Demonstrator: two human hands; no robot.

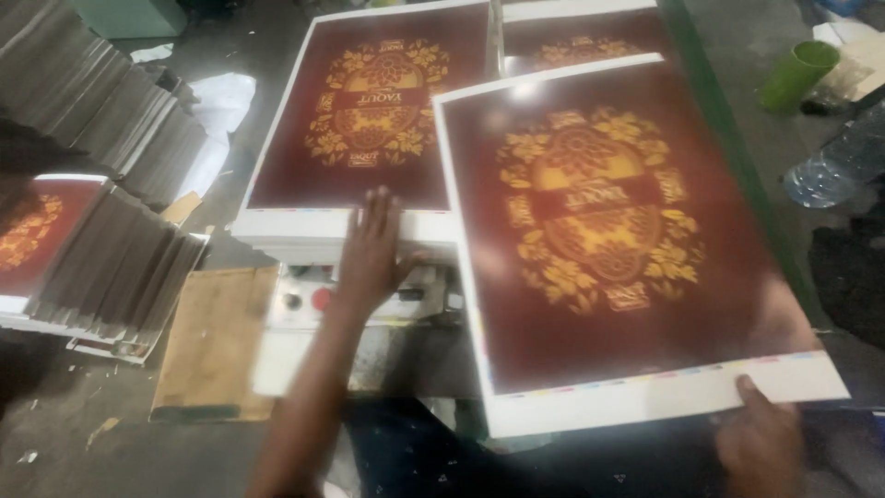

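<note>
My right hand [761, 443] grips the near right corner of a large printed sheet [608, 231], dark maroon with a gold floral emblem and a white border, held tilted above the machine. My left hand [373, 249] rests flat, fingers spread, on the near white edge of a stack of identical printed sheets [369, 111]. A second stack of the same sheets [581, 37] lies behind, mostly hidden by the held sheet.
A control panel with a red button [318, 300] sits under my left hand. Fanned piles of sheets [101, 231] fill the left side. A cardboard piece [217, 341] lies on the floor. A green cup [797, 74] and a plastic bottle [839, 161] are at the right.
</note>
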